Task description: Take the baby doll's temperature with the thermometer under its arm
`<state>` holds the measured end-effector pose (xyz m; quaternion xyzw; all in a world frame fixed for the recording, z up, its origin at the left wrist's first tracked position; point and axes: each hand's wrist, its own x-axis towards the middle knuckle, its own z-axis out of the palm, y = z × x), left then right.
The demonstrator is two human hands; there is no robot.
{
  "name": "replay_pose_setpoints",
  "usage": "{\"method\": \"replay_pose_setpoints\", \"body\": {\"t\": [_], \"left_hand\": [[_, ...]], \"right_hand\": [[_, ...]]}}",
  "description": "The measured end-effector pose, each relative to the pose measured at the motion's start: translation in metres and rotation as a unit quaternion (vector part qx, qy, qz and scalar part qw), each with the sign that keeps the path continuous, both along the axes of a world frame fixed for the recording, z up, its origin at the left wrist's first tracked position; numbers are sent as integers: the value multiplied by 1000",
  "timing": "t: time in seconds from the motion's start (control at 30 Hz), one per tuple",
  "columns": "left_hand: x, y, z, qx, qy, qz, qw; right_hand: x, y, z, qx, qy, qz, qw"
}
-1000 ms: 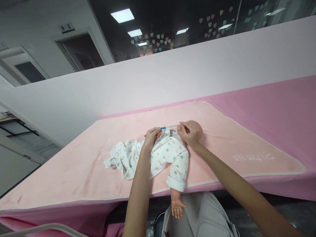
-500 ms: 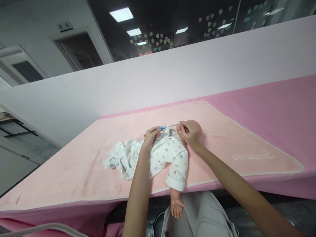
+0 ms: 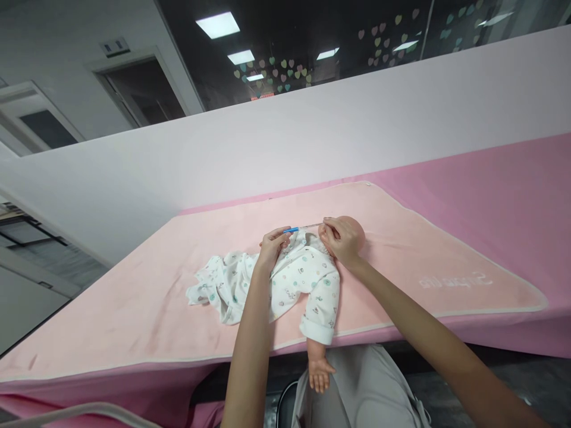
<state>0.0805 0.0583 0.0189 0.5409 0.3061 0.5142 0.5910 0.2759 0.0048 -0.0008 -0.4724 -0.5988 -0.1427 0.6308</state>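
A baby doll [image 3: 303, 276] in a white patterned outfit lies on its back, head to the right, one arm hanging over the near edge. Above its chest a thin glass thermometer [image 3: 291, 230] with a blue end spans between my hands. My left hand [image 3: 275, 242] pinches the blue end with bent fingers. At the clear end, my right hand [image 3: 339, 239] has its fingertips closed on the tip, beside the doll's head [image 3: 357, 229]. My right hand covers most of the doll's face, and the very tip of the thermometer is hidden.
A peach pad [image 3: 147, 285] with a white border lies over a pink cover [image 3: 499, 190] on the table. Behind it runs a low white partition [image 3: 285, 142]. My lap and a dark seat are below the near edge. A pale curved tube [image 3: 89, 409] shows at lower left.
The thermometer's blue end has shifted slightly left into my left hand, and the stick appears turned, its markings now less visible. Both hands stay almost in place; the doll has not moved.
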Motion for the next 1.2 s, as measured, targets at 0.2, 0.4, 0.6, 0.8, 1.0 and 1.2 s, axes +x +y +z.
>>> {"method": "replay_pose_setpoints", "body": {"t": [0.2, 0.4, 0.6, 0.8, 1.0, 1.2], "left_hand": [[0, -2, 2, 4, -18, 1, 1000], [-1, -2, 1, 7, -2, 0, 1000], [0, -1, 1, 7, -5, -5, 1000], [0, -3, 3, 1, -6, -5, 1000], [0, -4, 3, 8, 2, -18, 1000], [3, -8, 7, 26, 45, -33, 998]], "right_hand": [[0, 0, 0, 22, -13, -2, 1000], [0, 1, -1, 4, 0, 1, 1000], [-1, 0, 0, 7, 1, 2, 1000], [0, 0, -1, 23, -2, -3, 1000], [-4, -12, 10, 32, -31, -17, 999], [0, -66, 33, 52, -33, -48, 997]]}}
